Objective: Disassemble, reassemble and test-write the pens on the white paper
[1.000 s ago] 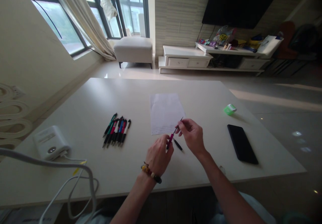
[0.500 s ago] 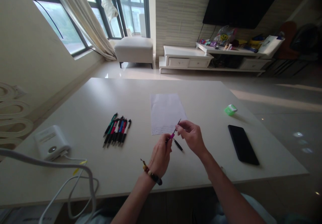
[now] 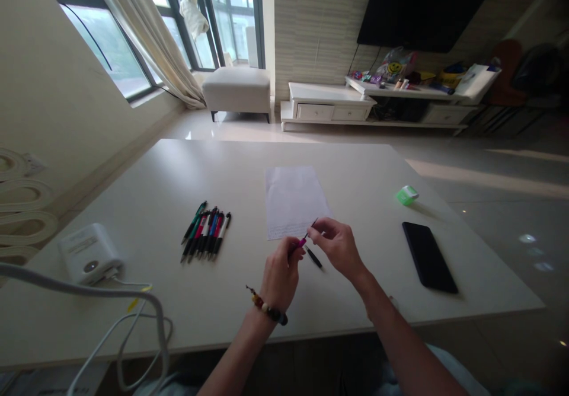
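My left hand (image 3: 283, 268) is closed around a magenta pen barrel (image 3: 301, 243); most of the barrel is hidden by the fingers. A thin dark pen refill (image 3: 314, 223) sticks up out of the barrel's end. The fingertips of my right hand (image 3: 336, 245) pinch this refill close to the barrel. Below the hands a black tapered pen part (image 3: 314, 257) lies on the table. A sheet of paper (image 3: 296, 197) with lines of writing along its near edge lies just beyond, partly covered by my right hand.
To the left, several pens (image 3: 206, 232) lie side by side on the white table (image 3: 222, 307). A white power adapter (image 3: 91, 255) with cables (image 3: 146, 292) sits at the far left. At the right are a black phone (image 3: 430, 258) and a small green-and-white item (image 3: 406, 195).
My right hand has come slightly down and left, nearer the left hand. Less of the refill shows above the barrel. The left grip stays closed on the pen barrel.
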A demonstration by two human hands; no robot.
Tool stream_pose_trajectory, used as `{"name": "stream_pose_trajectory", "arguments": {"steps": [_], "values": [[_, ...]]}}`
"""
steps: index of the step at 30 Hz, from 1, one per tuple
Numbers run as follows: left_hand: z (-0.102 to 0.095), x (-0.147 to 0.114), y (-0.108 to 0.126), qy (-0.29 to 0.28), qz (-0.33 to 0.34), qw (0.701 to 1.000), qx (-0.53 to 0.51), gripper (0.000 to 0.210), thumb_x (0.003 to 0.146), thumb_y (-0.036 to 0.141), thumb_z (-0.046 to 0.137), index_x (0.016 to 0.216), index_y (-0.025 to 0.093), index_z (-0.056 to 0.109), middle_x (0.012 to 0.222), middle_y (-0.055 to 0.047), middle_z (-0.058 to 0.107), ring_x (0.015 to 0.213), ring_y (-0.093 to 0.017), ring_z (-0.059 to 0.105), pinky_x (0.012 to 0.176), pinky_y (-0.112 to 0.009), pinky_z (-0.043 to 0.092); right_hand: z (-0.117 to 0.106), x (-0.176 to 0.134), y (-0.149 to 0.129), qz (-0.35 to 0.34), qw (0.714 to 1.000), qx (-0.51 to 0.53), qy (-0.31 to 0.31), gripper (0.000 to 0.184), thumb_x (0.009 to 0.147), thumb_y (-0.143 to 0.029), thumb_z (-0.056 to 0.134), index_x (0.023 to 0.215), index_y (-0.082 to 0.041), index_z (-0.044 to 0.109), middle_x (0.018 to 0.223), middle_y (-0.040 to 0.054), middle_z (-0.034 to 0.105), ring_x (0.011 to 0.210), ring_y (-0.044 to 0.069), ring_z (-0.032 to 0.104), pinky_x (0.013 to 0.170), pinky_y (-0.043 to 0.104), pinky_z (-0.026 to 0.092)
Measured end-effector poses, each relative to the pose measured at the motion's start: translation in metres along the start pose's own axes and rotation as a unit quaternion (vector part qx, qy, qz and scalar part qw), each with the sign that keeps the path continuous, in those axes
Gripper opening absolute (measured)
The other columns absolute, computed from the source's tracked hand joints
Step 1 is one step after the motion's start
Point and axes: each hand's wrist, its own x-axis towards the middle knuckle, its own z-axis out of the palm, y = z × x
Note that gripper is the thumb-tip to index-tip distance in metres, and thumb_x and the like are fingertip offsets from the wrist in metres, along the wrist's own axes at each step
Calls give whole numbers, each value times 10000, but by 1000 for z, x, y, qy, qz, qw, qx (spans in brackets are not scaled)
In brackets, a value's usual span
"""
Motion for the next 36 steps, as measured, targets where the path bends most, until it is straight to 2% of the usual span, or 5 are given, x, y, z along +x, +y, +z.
{"name": "stream_pose_trajectory", "arguments": {"steps": [12,17,21,26,36], "values": [[-4,0,3,-45,44,998,31,255,925,313,374,1095,214,536,1041,-58,642,907,-165,587,792,-282,432,1,-4,2,16,998,-9,-58,144,756,-283,626,696,-157,661,650,11,638,573,113,561,509,201,437],[-5,1,3,-14,17,999,37,256,927,360,356,887,200,551,809,-6,613,722,-130,540,677,-236,403,-1,-3,6,18,994,-26,-102,177,778,-329,612,783,-173,694,715,25,670,630,132,594,542,218,452],[-9,3,5,57,-26,997,45,283,912,407,364,807,199,525,618,42,472,558,-110,433,535,-218,324,-8,-4,20,20,972,-186,-140,114,723,-239,670,827,-200,696,804,24,673,683,136,595,634,242,455],[-11,4,6,66,-39,997,23,287,905,418,366,809,200,525,599,51,453,540,-103,429,528,-214,310,-12,-8,35,29,927,-323,-187,168,700,-164,674,865,-198,671,870,35,655,762,149,594,713,249,430],[-12,3,4,59,-40,997,22,304,898,431,356,818,199,535,615,34,491,565,-120,468,530,-223,324,-9,-9,34,23,908,-360,-214,150,723,-172,660,865,-216,674,928,25,599,803,145,581,763,240,408]]}}
